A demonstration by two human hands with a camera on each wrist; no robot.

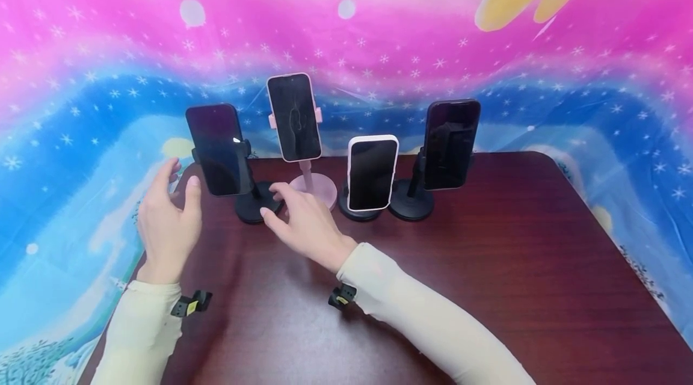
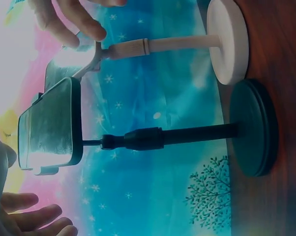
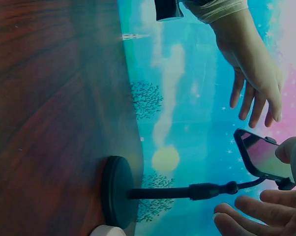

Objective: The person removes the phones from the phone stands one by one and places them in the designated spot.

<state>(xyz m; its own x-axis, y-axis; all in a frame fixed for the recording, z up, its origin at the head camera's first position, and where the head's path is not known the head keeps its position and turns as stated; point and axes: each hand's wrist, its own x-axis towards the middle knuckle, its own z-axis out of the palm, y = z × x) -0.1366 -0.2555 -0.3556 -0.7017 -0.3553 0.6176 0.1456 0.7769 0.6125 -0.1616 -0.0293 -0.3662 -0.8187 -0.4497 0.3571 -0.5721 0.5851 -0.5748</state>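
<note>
My left hand (image 1: pixel 170 222) is held up just left of the leftmost phone (image 1: pixel 219 150), thumb apart from the fingers, holding nothing. That phone sits tilted in the clamp of a black stand with a round base (image 1: pixel 254 207). My right hand (image 1: pixel 311 225) reaches across to the right of it, fingers loosely bent and empty, overlapping the pink stand's base (image 1: pixel 326 190) in the head view. In the left wrist view, the black stand's pole (image 2: pixel 197 135) rises between fingers of both hands. The right wrist view has the same phone (image 3: pixel 266 155) between the two hands.
A pink-edged phone (image 1: pixel 295 117) stands highest, in the pink stand. To its right come a white-cased phone (image 1: pixel 372 174) on a low dark base and a black phone (image 1: pixel 452 144) on another black stand. The dark red table (image 1: pixel 487 289) meets a colourful cloth backdrop (image 1: pixel 325 42).
</note>
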